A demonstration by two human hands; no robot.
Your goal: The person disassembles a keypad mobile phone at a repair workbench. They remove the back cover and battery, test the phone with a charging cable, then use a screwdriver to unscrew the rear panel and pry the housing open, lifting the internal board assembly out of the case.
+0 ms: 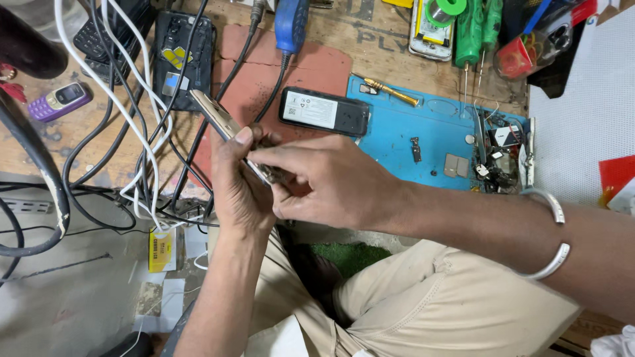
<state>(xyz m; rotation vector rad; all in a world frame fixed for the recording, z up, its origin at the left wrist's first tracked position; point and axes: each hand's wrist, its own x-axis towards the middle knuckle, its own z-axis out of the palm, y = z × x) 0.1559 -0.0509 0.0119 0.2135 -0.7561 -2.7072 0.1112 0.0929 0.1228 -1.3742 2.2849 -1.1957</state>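
Phone (pixel 221 122), a slim gold-edged one seen almost edge-on, is held tilted above the near edge of the surface (pixel 66 129), its far end pointing up and to the left. Both hands are closed on it. The left hand (pixel 239 188) wraps its lower part from beneath, with the thumb pressed along the edge. The right hand (pixel 317 182) comes in from the right, its fingertips pinching the near end of the phone just beside the left thumb; a silver bangle (pixel 552 238) sits on that wrist.

Just beyond the hands lies a black battery (pixel 324 111) with a white label, across the border between a reddish mat (pixel 317 66) and a blue mat (pixel 403 145). The blue mat carries a brass-handled screwdriver (pixel 391 91) and a heap of small parts (pixel 499 149) at its right end. Left of the phone, white and black cables (pixel 142 142) tangle over the wood, with an opened black phone (pixel 184 56) behind them and a small purple phone (pixel 58 100) further left. Green-handled screwdrivers (pixel 477 30) stand at the back.
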